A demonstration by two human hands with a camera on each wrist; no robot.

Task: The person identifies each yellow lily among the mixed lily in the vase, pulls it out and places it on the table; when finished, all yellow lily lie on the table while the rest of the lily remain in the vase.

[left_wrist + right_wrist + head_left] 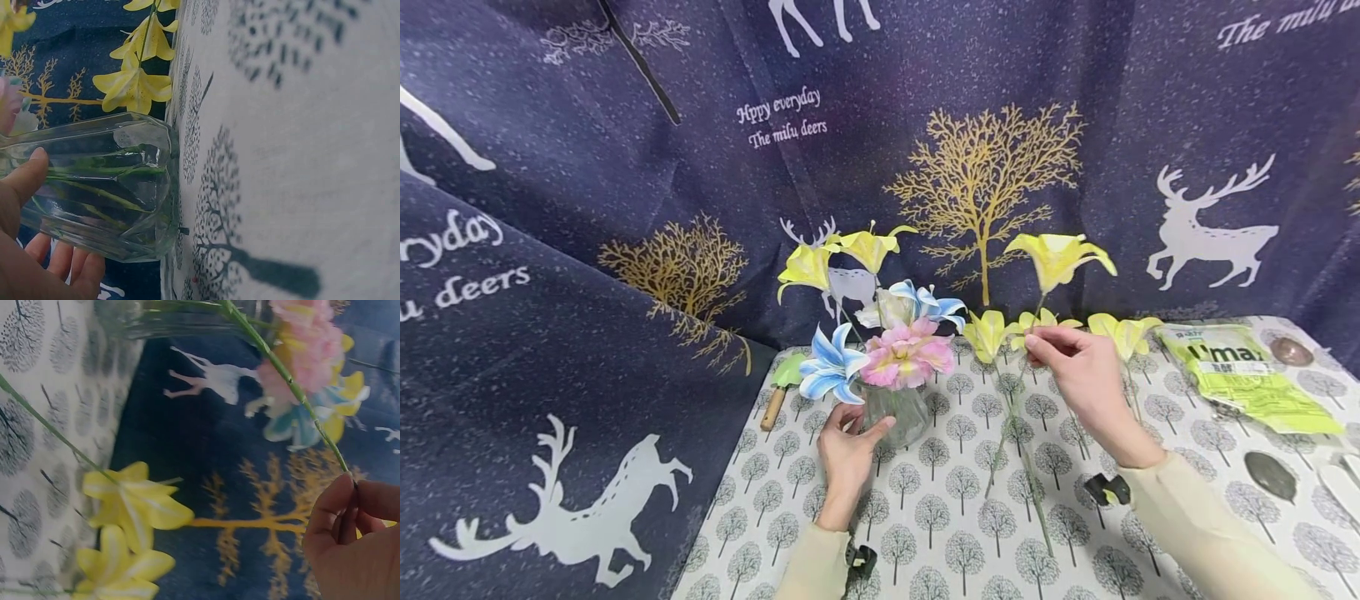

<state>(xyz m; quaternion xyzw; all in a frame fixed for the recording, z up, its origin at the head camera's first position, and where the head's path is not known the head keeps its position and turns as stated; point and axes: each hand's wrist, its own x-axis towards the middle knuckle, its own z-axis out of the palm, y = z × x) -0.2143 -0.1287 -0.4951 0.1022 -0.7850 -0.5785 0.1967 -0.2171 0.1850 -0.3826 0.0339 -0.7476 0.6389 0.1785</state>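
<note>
With thumb and fingers around its side, my left hand (847, 454) holds a clear glass vase (901, 419) that stands on the table. Green stems show through the glass in the left wrist view. The vase bears a pink flower (910, 354), blue lilies (832, 364), a whitish flower and yellow lilies (868, 248). To the right of the vase, my right hand (1086, 387) pinches the stem (294, 387) of a single yellow lily (1057, 258) between thumb and fingertips. Its bloom is raised above the hand, and the stem slants down toward the table.
Several yellow lilies (988, 333) lie on the tree-patterned tablecloth (958, 521) behind and beside the right hand. A small trowel (782, 387) lies left of the vase. At the right are a green-and-white package (1247, 379) and dark stones (1270, 475). A deer-print curtain hangs behind.
</note>
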